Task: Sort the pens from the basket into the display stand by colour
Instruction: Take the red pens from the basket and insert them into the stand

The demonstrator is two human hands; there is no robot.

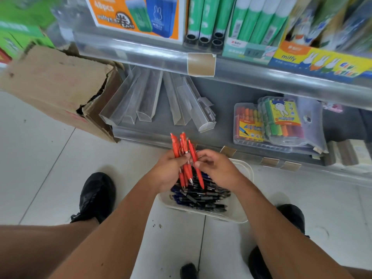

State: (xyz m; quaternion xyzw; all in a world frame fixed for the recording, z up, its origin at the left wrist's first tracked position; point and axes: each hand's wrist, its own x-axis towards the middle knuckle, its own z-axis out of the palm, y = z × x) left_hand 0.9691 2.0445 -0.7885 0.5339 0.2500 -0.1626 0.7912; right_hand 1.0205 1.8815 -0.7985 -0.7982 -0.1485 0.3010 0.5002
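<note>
I note the left hand (171,168) clenched round a bundle of red pens (184,158), gathered over the basket (239,210); the right hand (213,168) pinches one more, likely adding it before loading the stand's clear tubes (145,97)

Stood on the floor between both shoes, the basket (240,214), half hidden under the hands. Beyond it, open room on the low shelf (221,109) between the clear sleeves (153,97) at left and the marker cases (277,121) at right. Blocked at far left by a torn cardboard box (58,85); overhung by the upper shelf edge (251,71).
</note>
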